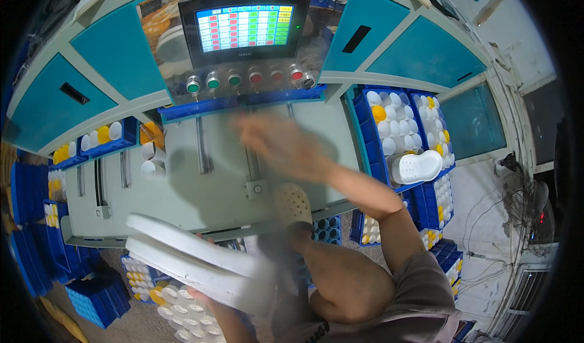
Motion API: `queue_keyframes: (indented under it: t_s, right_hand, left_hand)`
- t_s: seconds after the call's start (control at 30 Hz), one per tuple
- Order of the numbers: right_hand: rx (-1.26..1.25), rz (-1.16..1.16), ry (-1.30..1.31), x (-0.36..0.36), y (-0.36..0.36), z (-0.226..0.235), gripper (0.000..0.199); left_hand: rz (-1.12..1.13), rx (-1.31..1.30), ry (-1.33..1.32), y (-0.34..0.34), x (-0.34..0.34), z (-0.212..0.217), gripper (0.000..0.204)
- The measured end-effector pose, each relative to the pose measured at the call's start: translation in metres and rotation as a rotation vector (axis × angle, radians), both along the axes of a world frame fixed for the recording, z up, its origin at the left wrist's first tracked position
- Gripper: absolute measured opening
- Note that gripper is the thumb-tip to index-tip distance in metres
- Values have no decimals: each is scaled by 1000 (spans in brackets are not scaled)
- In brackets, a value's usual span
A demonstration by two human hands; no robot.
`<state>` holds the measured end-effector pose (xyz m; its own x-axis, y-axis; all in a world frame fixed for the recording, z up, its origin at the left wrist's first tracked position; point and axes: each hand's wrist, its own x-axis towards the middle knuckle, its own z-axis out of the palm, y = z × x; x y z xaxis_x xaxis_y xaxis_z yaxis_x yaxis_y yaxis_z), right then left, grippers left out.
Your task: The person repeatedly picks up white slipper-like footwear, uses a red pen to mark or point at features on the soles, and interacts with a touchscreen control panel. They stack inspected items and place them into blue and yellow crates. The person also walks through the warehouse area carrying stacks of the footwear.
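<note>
My left hand [204, 295] grips a pair of white foam clogs [182, 255] at the lower left, one stacked against the other with their thick soles side-on; their right end is blurred. A few of its fingertips show at the upper edge of the pair, while the palm is hidden. Smeared by motion, my right hand [277, 143] reaches over the pale machine table [176, 191], below a row of push buttons [235, 79]. Whether its fingers are closed cannot be seen. Another white clog [418, 166] lies on a crate at the right.
A lit screen [245, 28] sits above the buttons. Blue crates [380, 137] of white and yellow cups stand at right, with more at left [109, 137]. Loose cups [152, 169] stand on the table's left. My foot in a beige clog [293, 204] is at its front edge.
</note>
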<state>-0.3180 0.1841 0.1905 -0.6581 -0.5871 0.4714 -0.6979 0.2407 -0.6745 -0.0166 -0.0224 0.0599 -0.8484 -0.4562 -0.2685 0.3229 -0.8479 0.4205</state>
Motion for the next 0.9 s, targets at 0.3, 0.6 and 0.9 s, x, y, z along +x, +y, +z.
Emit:
queue_keyframes:
  t_s: [0.3,0.6,0.9]
  right_hand:
    - [5,-16,-568,110,10,-63,60]
    - [-860,-815,-733,93,151,-59,41]
    - [-71,-1475,-412,68,464,-172,32]
  left_hand:
    - [-126,-27,46,13,-53,27,60]
    - [-188,-107,38,9,-41,15,75]
    - [-82,-265,-562,-7,-11,-17,60]
